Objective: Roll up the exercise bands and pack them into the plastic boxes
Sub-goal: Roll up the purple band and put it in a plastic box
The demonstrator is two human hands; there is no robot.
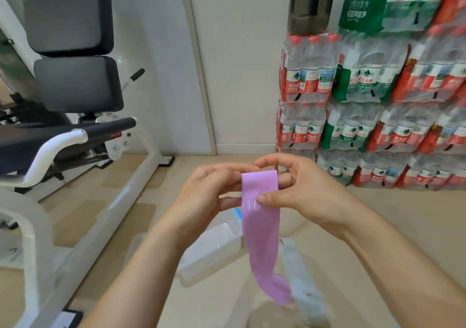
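Both hands pinch the top of a flat lilac elastic exercise band [261, 229], the left hand [201, 196] and right hand [297, 189] at its folded edge, tail dangling above a clear plastic box [211, 249]. Rolling looks barely begun; next they'd need to wind it tightly downward.

The one camera sits on my head, looking forward and down, close over my left hand [201, 194] and right hand [300, 191]. Beyond them it takes in the floor [416, 216] and wall [242, 62].
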